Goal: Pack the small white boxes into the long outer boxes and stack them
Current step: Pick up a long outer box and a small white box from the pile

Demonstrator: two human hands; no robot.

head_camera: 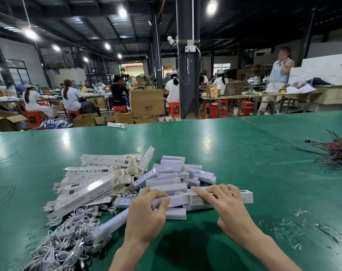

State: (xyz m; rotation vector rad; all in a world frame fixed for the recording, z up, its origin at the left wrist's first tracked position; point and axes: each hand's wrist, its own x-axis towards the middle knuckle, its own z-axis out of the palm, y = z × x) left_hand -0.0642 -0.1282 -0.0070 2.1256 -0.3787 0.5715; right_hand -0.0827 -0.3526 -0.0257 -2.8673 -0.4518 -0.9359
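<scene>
A heap of small white boxes (178, 177) lies on the green table (244, 153) in front of me. To its left is a pile of long printed outer boxes (92, 180) with open end flaps. My left hand (146, 214) grips a small white box (174, 200) whose far end is inside a long outer box (244, 196). My right hand (226, 208) rests over that outer box and holds it flat on the heap.
A tangle of white cables (66, 239) lies at the near left. Loose red and black wires (336, 149) sit at the right edge. Plastic scraps (289, 231) litter the near right. One outer box (117, 125) rests at the far edge. Several workers sit beyond the table.
</scene>
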